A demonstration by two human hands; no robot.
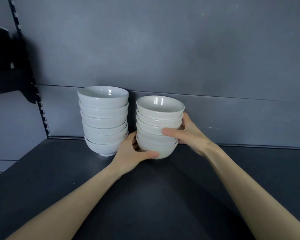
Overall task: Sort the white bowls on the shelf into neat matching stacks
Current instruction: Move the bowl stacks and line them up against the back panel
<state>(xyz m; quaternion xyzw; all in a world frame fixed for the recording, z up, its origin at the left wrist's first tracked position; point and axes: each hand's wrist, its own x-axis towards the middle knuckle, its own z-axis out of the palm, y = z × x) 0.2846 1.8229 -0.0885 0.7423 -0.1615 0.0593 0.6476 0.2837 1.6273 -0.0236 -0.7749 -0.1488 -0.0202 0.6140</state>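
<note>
Standing on the dark shelf [163, 196] are two stacks of white bowls, side by side and close to the grey back wall [163, 49]. The left stack [104, 122] is a bit taller and looks cool white. The right stack [158, 125] looks creamy white and sits a little nearer to the person. Both hands are wrapped around the right stack. The left hand [132, 153] grips the bottom bowls, with the thumb across the front and the fingers tucked in between the two stacks. The right hand [189, 132] holds the middle bowls from the right side, with the thumb pressed on the front. Nobody is touching the left stack. A slotted metal strip [42, 108] runs up the wall at the left.
</note>
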